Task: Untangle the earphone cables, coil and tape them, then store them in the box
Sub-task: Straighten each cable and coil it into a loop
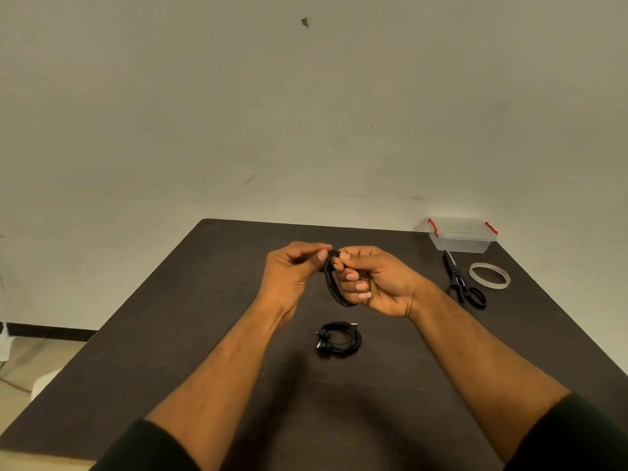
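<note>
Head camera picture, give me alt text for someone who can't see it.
Two bare hands, left and right, hold a coiled black earphone cable above a dark table. A second coiled earphone lies below them; a clear box, scissors and tape roll sit far right.

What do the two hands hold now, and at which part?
Both hold one coiled black earphone cable. The right hand has fingers through the loop; the left hand pinches its top. The other coil lies untouched on the table.
</note>
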